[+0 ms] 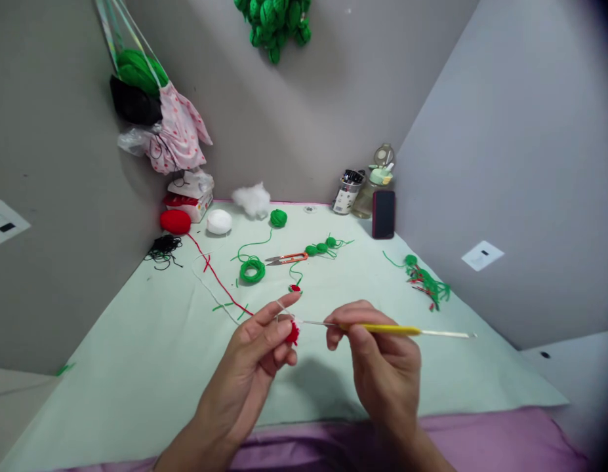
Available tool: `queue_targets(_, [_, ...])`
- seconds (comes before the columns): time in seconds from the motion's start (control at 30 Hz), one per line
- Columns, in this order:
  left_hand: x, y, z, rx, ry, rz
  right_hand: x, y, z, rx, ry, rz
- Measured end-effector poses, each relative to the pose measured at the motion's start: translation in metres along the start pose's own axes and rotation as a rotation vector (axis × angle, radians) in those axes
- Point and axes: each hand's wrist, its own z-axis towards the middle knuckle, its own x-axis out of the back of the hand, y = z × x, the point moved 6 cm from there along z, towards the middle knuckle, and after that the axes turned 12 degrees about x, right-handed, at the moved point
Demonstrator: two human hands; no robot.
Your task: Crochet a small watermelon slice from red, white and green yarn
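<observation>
Between thumb and fingers, my left hand pinches a small red and white crochet piece. White yarn runs over its raised index finger, and a red strand trails back across the table. My right hand grips a crochet hook by its yellow handle. The hook's thin metal shaft points left and its tip meets the crochet piece; whether a loop sits on it is too small to tell. Just beyond my left fingertips lies a small red and green crocheted piece.
Orange-handled scissors lie mid-table beside green crocheted balls and a coil of green yarn. Red and white yarn balls sit at the back left. A phone leans at the back right, near tangled green and red pieces.
</observation>
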Motion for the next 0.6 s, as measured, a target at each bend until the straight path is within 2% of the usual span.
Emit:
queue_targets(0.07, [-0.002,0.002,-0.002,-0.066,-0.002,0.054,-0.004,0.005,0.001,-0.095,0.013,0.117])
queue_targets(0.17, [-0.006,0.0,-0.005,-0.132,-0.018,0.174,-0.011,0.007,0.001,-0.114,-0.046,0.096])
queue_targets(0.27, [-0.003,-0.003,-0.004,-0.141,-0.004,0.245,-0.011,0.009,-0.001,-0.13,-0.046,0.073])
queue_targets(0.5, [0.001,-0.001,-0.001,-0.179,0.0,0.293,-0.007,0.024,-0.003,-0.335,0.033,0.317])
queue_targets(0.6, [0.0,0.0,-0.002,-0.202,0.004,0.278,-0.008,0.026,-0.004,-0.361,0.032,0.33])
